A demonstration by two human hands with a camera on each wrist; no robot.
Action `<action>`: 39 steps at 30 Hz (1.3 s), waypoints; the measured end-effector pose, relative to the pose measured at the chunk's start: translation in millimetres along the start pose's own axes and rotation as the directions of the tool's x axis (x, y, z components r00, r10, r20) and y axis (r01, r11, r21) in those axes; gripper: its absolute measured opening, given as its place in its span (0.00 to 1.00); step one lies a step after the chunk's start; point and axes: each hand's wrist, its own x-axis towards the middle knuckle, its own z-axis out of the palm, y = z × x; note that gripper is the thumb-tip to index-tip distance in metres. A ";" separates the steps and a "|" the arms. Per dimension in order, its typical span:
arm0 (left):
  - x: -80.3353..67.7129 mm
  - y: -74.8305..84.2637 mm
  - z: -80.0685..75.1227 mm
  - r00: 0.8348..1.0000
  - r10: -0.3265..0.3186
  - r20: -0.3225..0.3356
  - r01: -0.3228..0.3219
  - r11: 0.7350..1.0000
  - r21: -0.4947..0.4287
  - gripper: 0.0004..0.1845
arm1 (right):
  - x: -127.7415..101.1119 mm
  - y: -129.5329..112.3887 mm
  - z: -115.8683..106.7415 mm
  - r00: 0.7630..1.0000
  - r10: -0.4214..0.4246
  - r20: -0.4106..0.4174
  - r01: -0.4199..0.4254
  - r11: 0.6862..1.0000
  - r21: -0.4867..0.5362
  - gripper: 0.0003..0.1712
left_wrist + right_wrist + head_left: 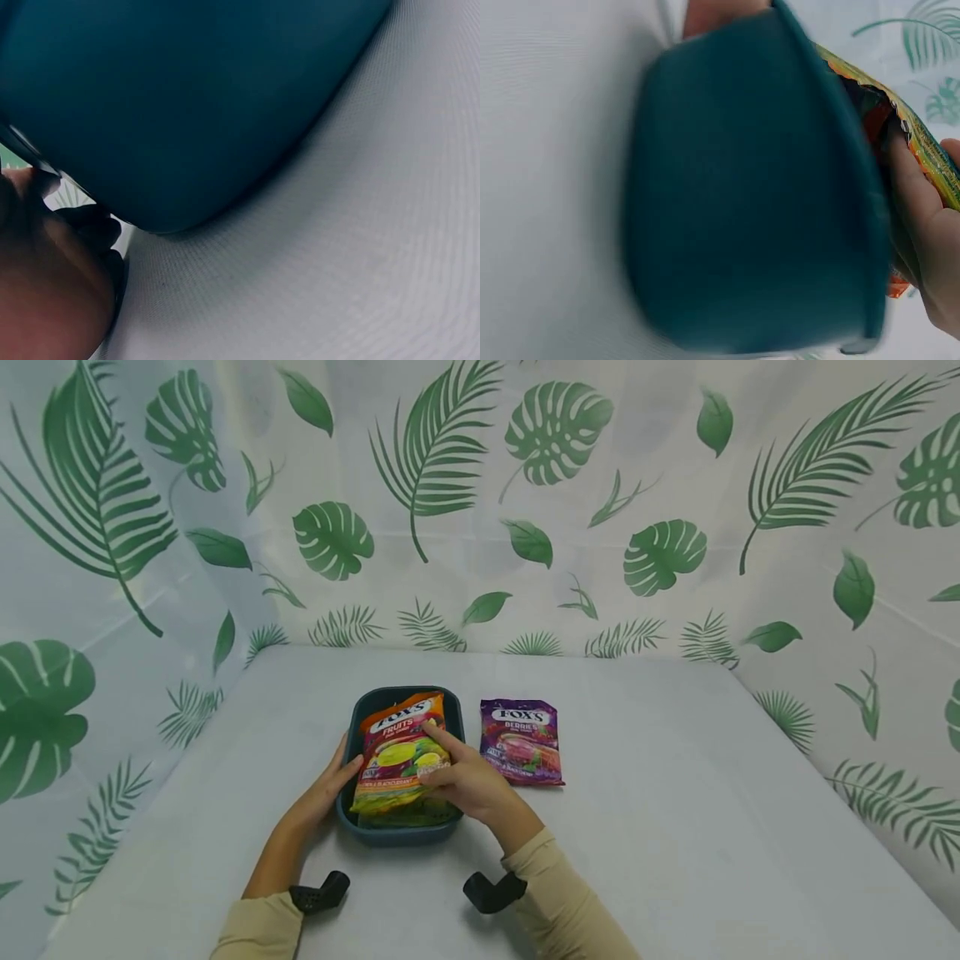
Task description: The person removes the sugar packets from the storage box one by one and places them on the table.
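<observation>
A dark teal plastic bin stands on the table, its rounded outer wall filling much of the left wrist view. My left hand holds it at the left side, thumb at the rim and fingers along the outside. Over the bin's opening, an orange and yellow FOX'S Fruits candy bag lies slanted. My right hand pinches this bag at its right edge; in the right wrist view, fingers reach beneath it. Below it in the bin shows a green packet, mostly hidden.
To the right of the bin, a purple FOX'S Berries candy bag lies flat on the white table. Leaf-patterned white curtains enclose the back and both sides. Each wrist wears a black camera mount.
</observation>
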 end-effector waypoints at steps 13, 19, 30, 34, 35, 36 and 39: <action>2.5 -2.3 -1.0 0.999 0.037 0.019 -0.036 0.999 -0.019 0.36 | -27.6 -43.6 -32.6 0.980 -0.159 -0.121 0.160 0.987 0.000 0.42; 2.3 0.1 -0.2 1.000 0.021 0.002 -0.021 1.000 -0.013 0.36 | -48.3 -63.8 -63.8 0.918 -0.300 -0.260 0.303 0.953 -0.030 0.39; -0.9 1.4 -2.4 1.000 0.003 0.001 -0.003 1.000 -0.012 0.35 | -28.1 -14.9 -242.5 0.647 -0.405 -0.646 0.486 0.872 -0.060 0.30; 0.6 0.4 -3.1 1.000 0.002 0.001 -0.002 1.000 -0.013 0.36 | -29.0 1.6 -288.5 0.625 -0.389 -0.676 0.564 0.825 0.047 0.31; 0.9 0.3 -3.2 1.000 0.002 -0.001 -0.002 1.000 -0.012 0.36 | -30.9 3.1 -292.5 0.622 -0.379 -0.685 0.573 0.817 0.068 0.31; 1.4 0.1 -3.2 1.000 0.001 -0.003 -0.001 1.000 -0.013 0.36 | -33.3 3.9 -294.8 0.623 -0.366 -0.691 0.577 0.812 0.090 0.31; 2.1 -0.5 -3.2 1.000 0.007 -0.001 -0.007 1.000 -0.013 0.36 | -39.4 4.9 -297.6 0.609 -0.333 -0.720 0.578 0.808 0.116 0.30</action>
